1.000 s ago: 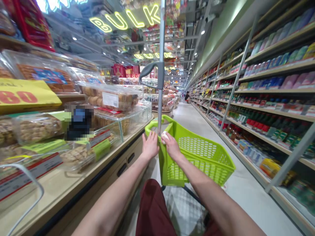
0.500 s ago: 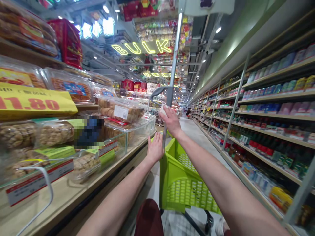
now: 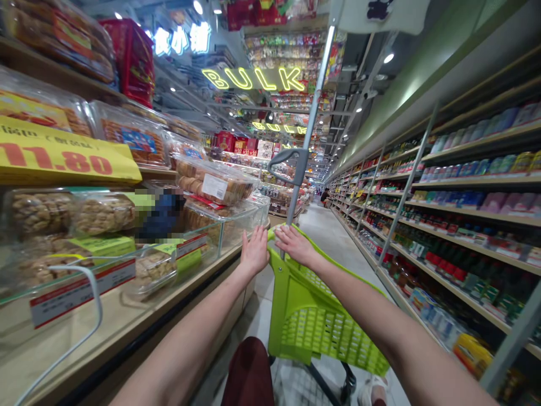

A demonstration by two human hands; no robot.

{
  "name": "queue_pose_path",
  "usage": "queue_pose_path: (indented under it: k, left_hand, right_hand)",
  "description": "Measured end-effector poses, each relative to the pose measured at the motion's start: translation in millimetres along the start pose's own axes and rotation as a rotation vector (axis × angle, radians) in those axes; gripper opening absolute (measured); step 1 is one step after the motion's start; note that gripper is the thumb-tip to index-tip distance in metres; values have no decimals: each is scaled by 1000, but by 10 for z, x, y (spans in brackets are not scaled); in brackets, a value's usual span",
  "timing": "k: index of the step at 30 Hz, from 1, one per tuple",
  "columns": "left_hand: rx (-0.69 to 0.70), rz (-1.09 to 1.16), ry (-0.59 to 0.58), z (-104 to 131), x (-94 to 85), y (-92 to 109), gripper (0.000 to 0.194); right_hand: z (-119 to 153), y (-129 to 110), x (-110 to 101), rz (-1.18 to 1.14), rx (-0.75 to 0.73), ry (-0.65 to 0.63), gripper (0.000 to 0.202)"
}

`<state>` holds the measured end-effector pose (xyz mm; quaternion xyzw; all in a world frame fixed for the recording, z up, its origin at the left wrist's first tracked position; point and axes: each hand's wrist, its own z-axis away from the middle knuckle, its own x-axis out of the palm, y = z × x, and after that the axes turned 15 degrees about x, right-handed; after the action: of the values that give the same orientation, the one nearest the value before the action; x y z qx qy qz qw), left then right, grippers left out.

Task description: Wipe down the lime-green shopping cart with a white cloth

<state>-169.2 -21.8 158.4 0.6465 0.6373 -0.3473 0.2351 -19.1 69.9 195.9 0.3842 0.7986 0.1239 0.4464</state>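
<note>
My right hand [image 3: 296, 243] lies over the top rim of a lime-green shopping cart basket [image 3: 321, 332], at the foot of a metal pole [image 3: 315, 107]. A sliver of white tissue shows at its fingertips; the rest is hidden under the fingers. My left hand [image 3: 255, 250] is open at the left corner of the same rim, fingers spread and pointing forward, with nothing seen in it. Above both hands, a grey hook-shaped handle [image 3: 301, 167] is fixed to the pole. The pole leans slightly right and carries a white sign [image 3: 380, 14] at its top.
Left of me runs a wooden counter [image 3: 127, 332] with clear packs of baked snacks [image 3: 211, 177], a yellow price card [image 3: 63, 155] and a white cable [image 3: 95, 299]. Stocked shelves [image 3: 477, 180] line the right side. A person [image 3: 325, 197] is low down far along the aisle.
My right hand has come down from the pole below the grey handle to the basket rim. My left hand has shifted slightly left and down. The view has turned a little left.
</note>
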Motion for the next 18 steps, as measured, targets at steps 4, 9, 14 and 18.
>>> queue_pose_path:
  k: [4,9,14,18]
  left_hand:
    - [18,-7,0,-36,-62,84,64]
    - [48,4,-48,-51,-29,255,65]
    - [-28,23,-119,37,131,260,62]
    - [-43,28,-118,50,142,218,62]
  right_hand:
    - [-313,233,-301,33,177,102,27]
    - [-334,249,-350,73,154,97,24]
    - [-7,48,-92,82,4,34,20]
    - [62,7,-46,101,-69,-11,17]
